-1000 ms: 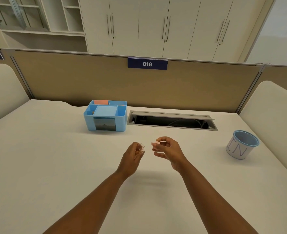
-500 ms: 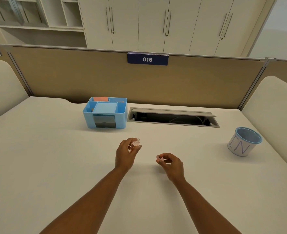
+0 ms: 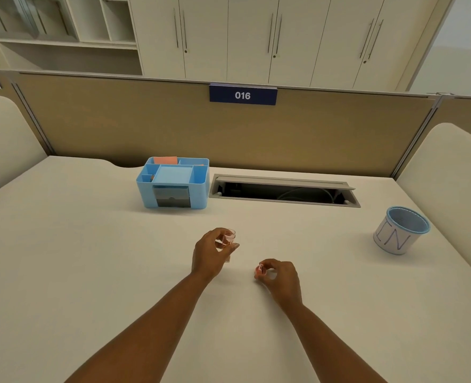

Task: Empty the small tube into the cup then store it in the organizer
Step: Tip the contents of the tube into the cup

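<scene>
My left hand (image 3: 210, 252) holds a small clear tube (image 3: 228, 239) upright above the middle of the white desk (image 3: 90, 272); its top looks open. To its right and lower, my right hand (image 3: 280, 273) pinches a small pink cap (image 3: 259, 268) just above the desk surface. A white cup with a blue rim (image 3: 400, 230), marked with handwritten letters, stands at the far right of the desk. The light blue organizer (image 3: 173, 183), with several compartments and a small drawer, sits at the back, beyond my left hand.
An open grey cable tray (image 3: 284, 190) is sunk into the desk right of the organizer. A tan partition with a "016" label (image 3: 242, 95) closes the back. Cream side panels (image 3: 450, 167) flank the desk.
My hands have moved apart. The right hand dropped down and toward me with the pink cap, while the left hand stayed with the tube and shifted slightly.
</scene>
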